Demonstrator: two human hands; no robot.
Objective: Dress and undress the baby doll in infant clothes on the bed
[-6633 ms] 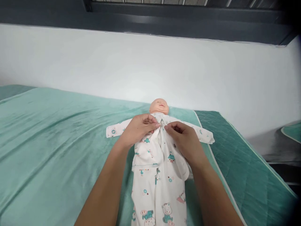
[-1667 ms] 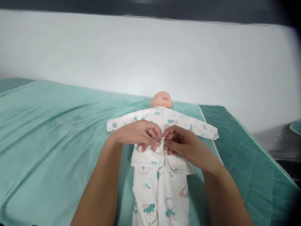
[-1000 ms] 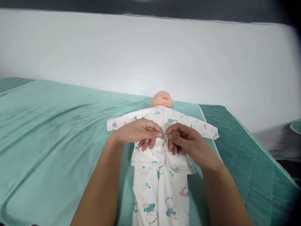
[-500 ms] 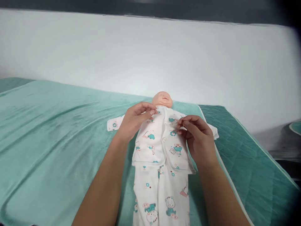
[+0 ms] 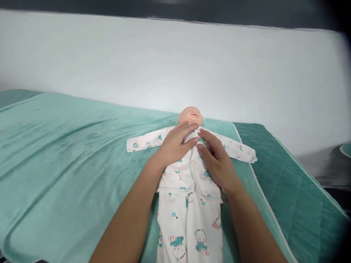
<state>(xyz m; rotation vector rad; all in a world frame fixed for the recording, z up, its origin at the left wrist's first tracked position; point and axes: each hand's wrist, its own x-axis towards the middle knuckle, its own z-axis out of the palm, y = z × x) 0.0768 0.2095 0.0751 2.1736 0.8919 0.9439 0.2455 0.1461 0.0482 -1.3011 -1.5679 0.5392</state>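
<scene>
A baby doll lies on its back, dressed in a white printed jacket and matching trousers. Its sleeves stretch out to both sides. My left hand rests on the upper chest of the jacket, fingers extended toward the neck and thumb apart. Beside it, my right hand touches the other half of the jacket, its fingers loosely bent and spread near the front opening. A round snap shows on that opening below my hands. Part of the chest is hidden under my fingers.
A light green blanket with folds spreads under the doll and to the left. To the right lies a darker green quilted cover. A white wall rises just behind the doll's head.
Both hands have come inward and down onto the jacket's chest, closer together. Their fingers, bent and raised before, now rest on the cloth. More of both sleeves shows.
</scene>
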